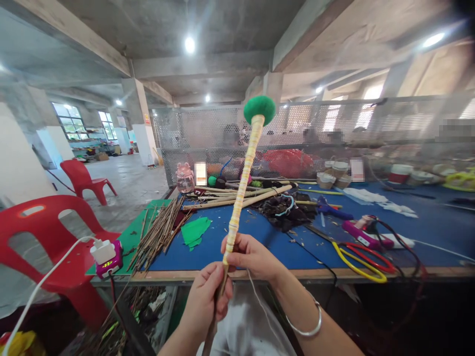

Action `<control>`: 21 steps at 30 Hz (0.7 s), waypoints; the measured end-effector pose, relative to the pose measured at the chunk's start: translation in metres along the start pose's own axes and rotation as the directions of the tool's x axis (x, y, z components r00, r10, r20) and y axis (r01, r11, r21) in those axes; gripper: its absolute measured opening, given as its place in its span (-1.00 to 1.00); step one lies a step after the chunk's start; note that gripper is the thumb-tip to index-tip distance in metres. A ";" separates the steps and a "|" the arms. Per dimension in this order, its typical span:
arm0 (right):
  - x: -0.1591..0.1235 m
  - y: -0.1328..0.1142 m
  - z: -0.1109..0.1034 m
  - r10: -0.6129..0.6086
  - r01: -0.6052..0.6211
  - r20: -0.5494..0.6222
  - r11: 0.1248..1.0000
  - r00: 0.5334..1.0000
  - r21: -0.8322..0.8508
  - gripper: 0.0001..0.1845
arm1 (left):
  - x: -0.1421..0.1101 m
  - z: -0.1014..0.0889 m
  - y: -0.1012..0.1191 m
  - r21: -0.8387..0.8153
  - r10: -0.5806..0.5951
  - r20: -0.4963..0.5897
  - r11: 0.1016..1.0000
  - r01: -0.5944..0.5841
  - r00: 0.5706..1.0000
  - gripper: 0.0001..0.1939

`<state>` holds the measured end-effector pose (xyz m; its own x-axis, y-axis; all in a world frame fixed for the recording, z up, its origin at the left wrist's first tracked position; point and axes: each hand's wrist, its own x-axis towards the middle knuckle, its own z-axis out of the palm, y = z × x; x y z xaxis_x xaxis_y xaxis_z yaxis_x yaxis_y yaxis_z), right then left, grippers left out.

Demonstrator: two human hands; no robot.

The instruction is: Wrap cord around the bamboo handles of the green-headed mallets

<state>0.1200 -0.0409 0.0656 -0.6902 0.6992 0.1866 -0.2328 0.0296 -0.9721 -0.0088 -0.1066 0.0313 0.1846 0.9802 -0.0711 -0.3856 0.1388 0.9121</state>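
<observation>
My left hand point(210, 299) is closed around the bare lower part of a long stick point(243, 185). Pale yellow and white yarn is wound round the stick above that grip, and a green rounded cap point(259, 110) tops it. Just above the left, my right hand point(252, 256) pinches the wrapped part near the winding's lower end, with a silver bangle on the wrist. A loose light thread point(260, 291) hangs down from beneath the right fingers. The stick stands tilted, its top leaning right.
On the blue table point(230, 262) lie thin brown twigs point(158, 237), a green scrap point(196, 231), scissors with yellow and red handles point(361, 259), a blue glue gun point(334, 210) and a purple power strip point(365, 235). A perforated screen point(208, 128) stands behind; a red chair point(55, 217) is left.
</observation>
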 end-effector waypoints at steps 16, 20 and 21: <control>-0.003 0.005 -0.014 -0.033 0.033 0.009 0.999 0.999 0.016 -0.67 | 0.001 -0.002 -0.011 -0.020 -0.011 0.029 1.000 0.011 1.000 -0.63; -0.004 0.006 -0.010 -0.065 0.061 0.050 0.996 0.997 0.071 -0.63 | -0.003 0.000 -0.006 -0.184 -0.047 0.135 0.980 0.071 0.990 -0.63; -0.004 0.005 -0.008 -0.079 0.077 0.030 0.995 0.996 0.069 -0.65 | -0.005 0.000 -0.004 -0.188 -0.057 0.165 0.978 0.089 0.985 -0.62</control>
<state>0.1271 -0.0382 0.0592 -0.6898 0.6730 0.2668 -0.3319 0.0334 -0.9427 -0.0084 -0.1117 0.0279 0.3528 0.9340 -0.0559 -0.5311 0.2491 0.8098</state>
